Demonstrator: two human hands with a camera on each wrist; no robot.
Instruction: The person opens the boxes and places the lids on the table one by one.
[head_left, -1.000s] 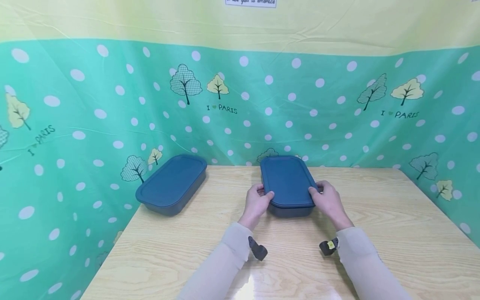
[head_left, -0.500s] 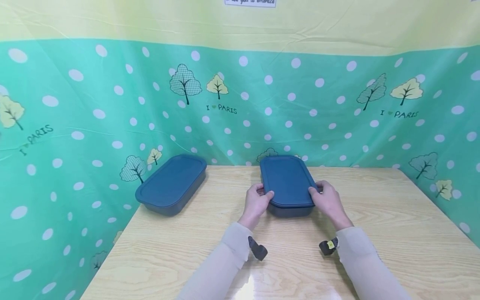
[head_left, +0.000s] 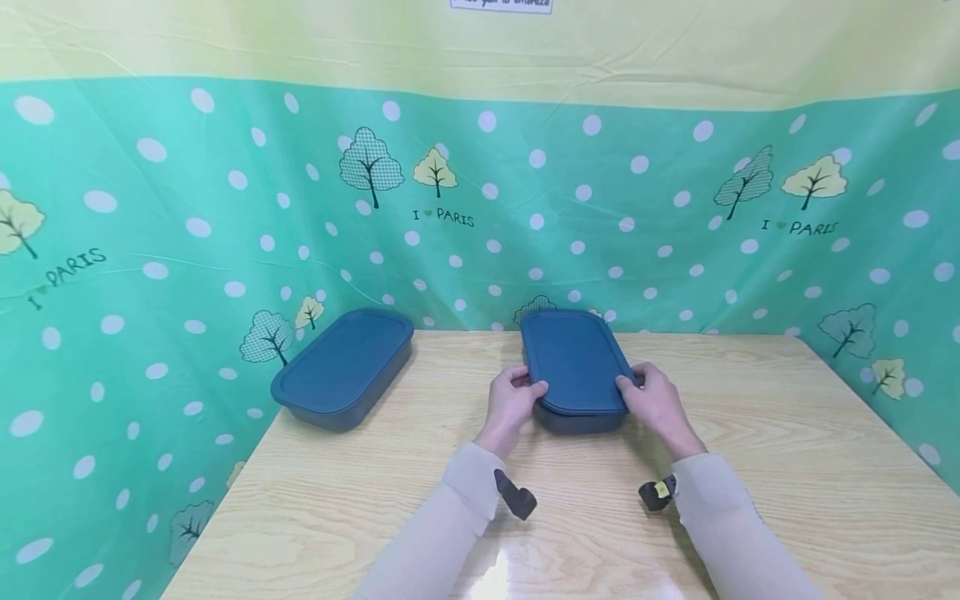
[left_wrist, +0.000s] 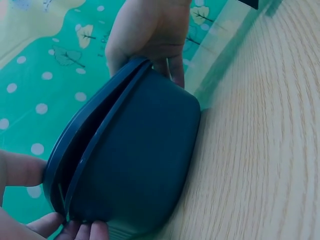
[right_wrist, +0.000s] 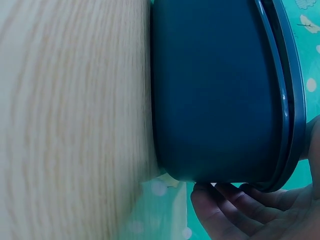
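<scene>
A dark blue rectangular food container (head_left: 579, 424) stands on the table, its matching lid (head_left: 576, 362) lying over the top. My left hand (head_left: 510, 410) pinches the lid's near left corner, thumb on top and fingers below the edge. At the near right corner my right hand (head_left: 657, 407) grips the lid in the same way. The left wrist view shows a dark gap between the lid (left_wrist: 59, 145) and the rim of the container (left_wrist: 140, 150) along the near end. A narrower gap runs beneath the lid (right_wrist: 298, 105) in the right wrist view, with fingers (right_wrist: 215, 210) against the container's side.
To the left, a second dark blue lidded container (head_left: 345, 367) stands angled near the table's left edge. The wooden table (head_left: 780, 425) meets a green dotted cloth (head_left: 585, 192) hanging behind it and at both sides.
The near edge of the lid looks slightly higher above the container's rim. Both hands keep their grip almost in place, and the other container has not moved.
</scene>
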